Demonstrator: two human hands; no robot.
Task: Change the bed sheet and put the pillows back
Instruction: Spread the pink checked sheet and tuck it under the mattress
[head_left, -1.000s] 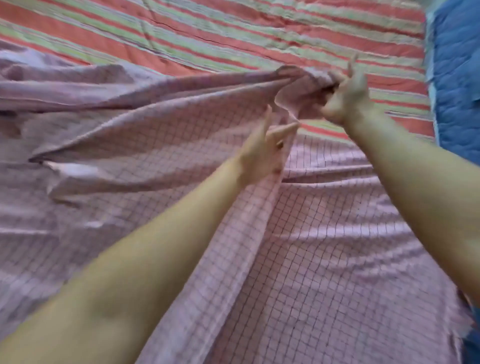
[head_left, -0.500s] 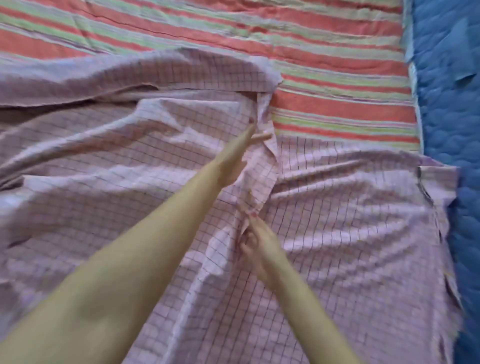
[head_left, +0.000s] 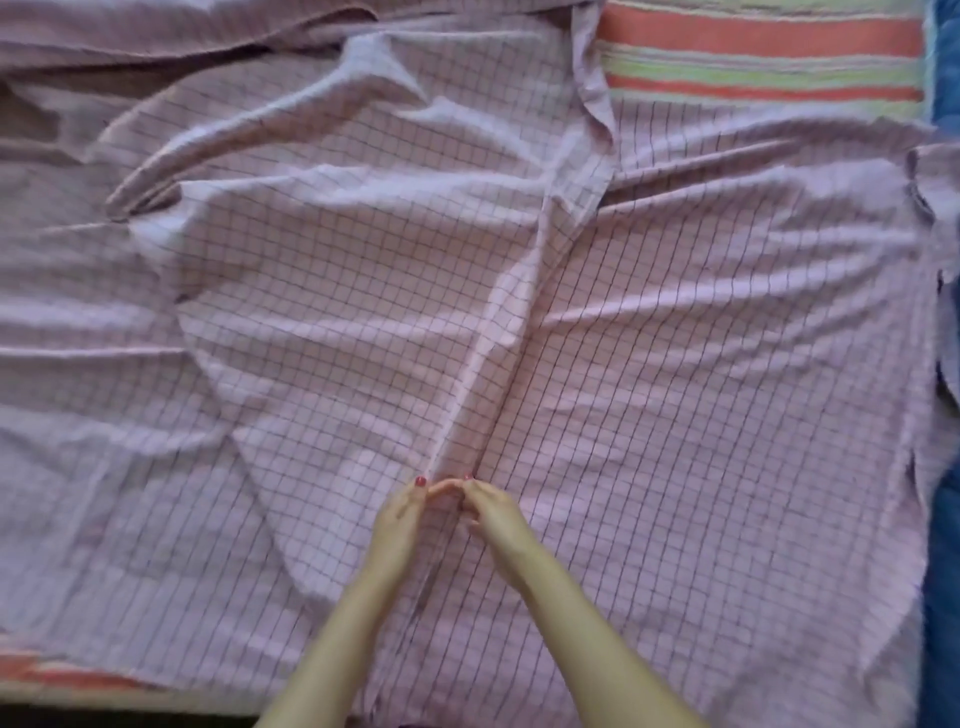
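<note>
A pink checked bed sheet lies rumpled over most of the bed, with a long fold running from the far middle down to my hands. My left hand and my right hand meet near the front middle. Both pinch the fold's near end between fingers and thumb. The striped red and green mattress cover shows at the far right and in a sliver at the near left corner. No pillows are in view.
A blue quilted cloth lies along the right edge of the bed. The sheet's right hem is bunched and folded over near it. Deep wrinkles ridge the sheet's left half.
Both hands have drawn back from the far part of the bed to the near middle, following the fold. The sheet now lies flatter and covers more of the striped cover.
</note>
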